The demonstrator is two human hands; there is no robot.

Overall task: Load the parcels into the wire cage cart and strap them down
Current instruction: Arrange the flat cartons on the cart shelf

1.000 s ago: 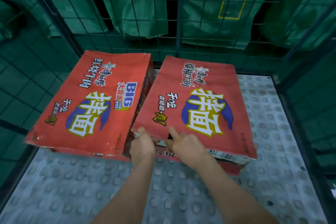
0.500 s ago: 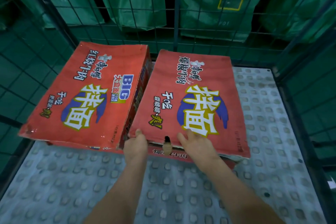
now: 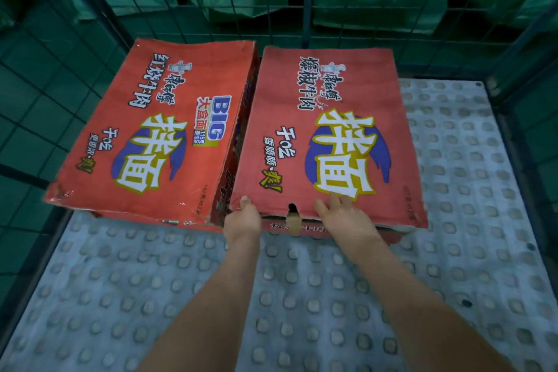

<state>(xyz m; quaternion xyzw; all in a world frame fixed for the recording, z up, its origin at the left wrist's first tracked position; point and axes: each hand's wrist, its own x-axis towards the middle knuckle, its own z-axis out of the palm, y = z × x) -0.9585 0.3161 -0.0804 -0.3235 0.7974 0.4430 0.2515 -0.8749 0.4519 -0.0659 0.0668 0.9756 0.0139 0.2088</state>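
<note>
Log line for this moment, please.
phase: loading | left hand: grips right box corner | right hand: flat on its top | left box: alongside, in wire cage cart

The red BIG-marked cardboard carton (image 3: pixel 157 130) lies at the grey studded cart floor's (image 3: pixel 453 220) back-left corner, the second red cardboard carton (image 3: pixel 329 84) just right.

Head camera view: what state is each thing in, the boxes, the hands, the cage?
left red box, closed, lying flat, no hand on it.
right red box, closed, lying flat, near edge torn.
left hand, grips the right red box's near corner.
right hand, fingers flat on the right red box's top.
cart floor, carries both boxes.
wire wall, upright behind the boxes.
</note>
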